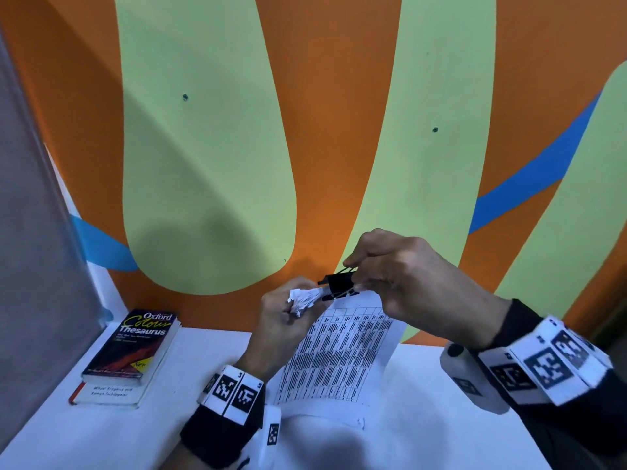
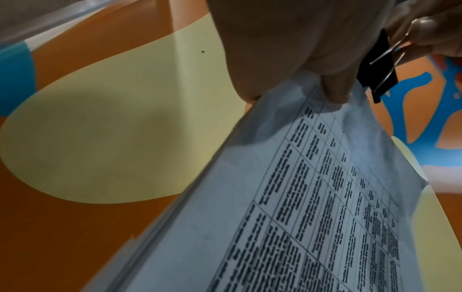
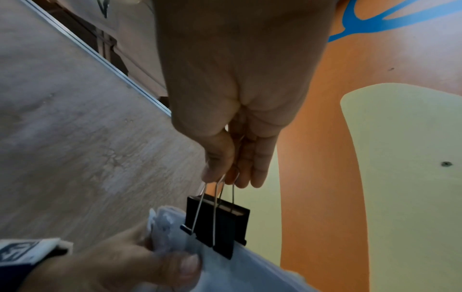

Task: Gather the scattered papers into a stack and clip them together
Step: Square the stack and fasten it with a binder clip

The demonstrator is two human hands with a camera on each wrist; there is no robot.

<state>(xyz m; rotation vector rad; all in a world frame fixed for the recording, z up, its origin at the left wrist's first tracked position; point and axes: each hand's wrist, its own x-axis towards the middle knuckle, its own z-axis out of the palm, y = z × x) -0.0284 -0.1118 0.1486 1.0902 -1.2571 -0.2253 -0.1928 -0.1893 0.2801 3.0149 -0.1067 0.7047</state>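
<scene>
A stack of printed papers [image 1: 339, 357] with a table of text is lifted at its far end off the white table [image 1: 101, 432]. My left hand [image 1: 288, 317] grips the crumpled top corner of the papers [image 2: 312, 177]. A black binder clip [image 1: 337, 283] sits over the papers' top edge just right of that corner. My right hand [image 1: 390, 266] pinches the clip's two wire handles together. The right wrist view shows the clip [image 3: 217, 223] astride the paper edge [image 3: 237, 272], with the left hand [image 3: 140, 262] beside it. The clip [image 2: 377, 65] also shows in the left wrist view.
Two books are stacked at the table's left, an Oxford Colour Thesaurus [image 1: 134, 344] on top. An orange, green and blue painted wall [image 1: 322, 130] rises right behind the table. A grey panel [image 1: 34, 232] closes the left side.
</scene>
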